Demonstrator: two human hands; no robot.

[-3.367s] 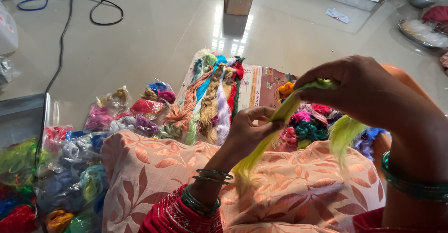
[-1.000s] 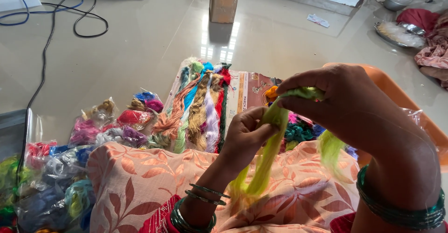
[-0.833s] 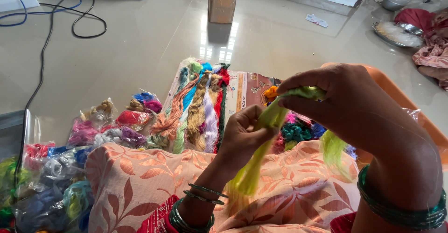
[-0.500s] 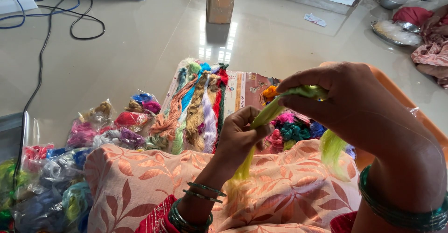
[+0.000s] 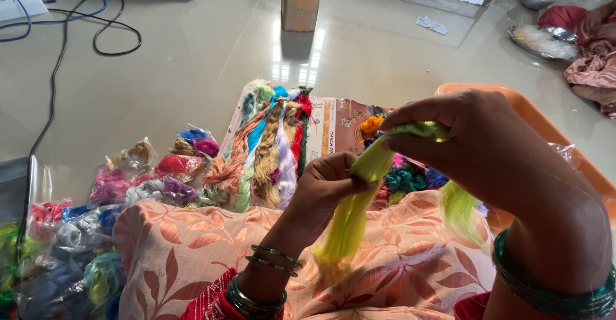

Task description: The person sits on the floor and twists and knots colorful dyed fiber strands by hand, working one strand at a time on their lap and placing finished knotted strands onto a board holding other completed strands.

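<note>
**A:** Head view had you sitting over that glossy tiled floor [image 5: 192, 89], peach leaf-print cloth [image 5: 192, 256] across your lap. Biggest risk I saw: the lime-green thread bundle [image 5: 350, 220] was slippery, loose-fibred stuff, and its frayed lower end hung free over the cloth. If your pinch slackened, I reckon strands could've slid out and snarled.

**B:** How were you gripping it?

**A:** Your right hand [image 5: 487, 153] was closed over the top of the bundle, fingers curled tight. Your left hand [image 5: 327, 185] pinched it narrowly just below. Another tuft dangled under your right wrist, so pulling unevenly might've split the hank.

**B:** And nearby?

**A:** Twisted skeins [image 5: 269, 147] in orange, blue, lilac and red lay side by side on a printed sheet, soft and ropey. Crinkly plastic packets [image 5: 128, 179] of thread sat left of them. Your green bangles [image 5: 552, 294] could've snagged stray fibres too.
</note>
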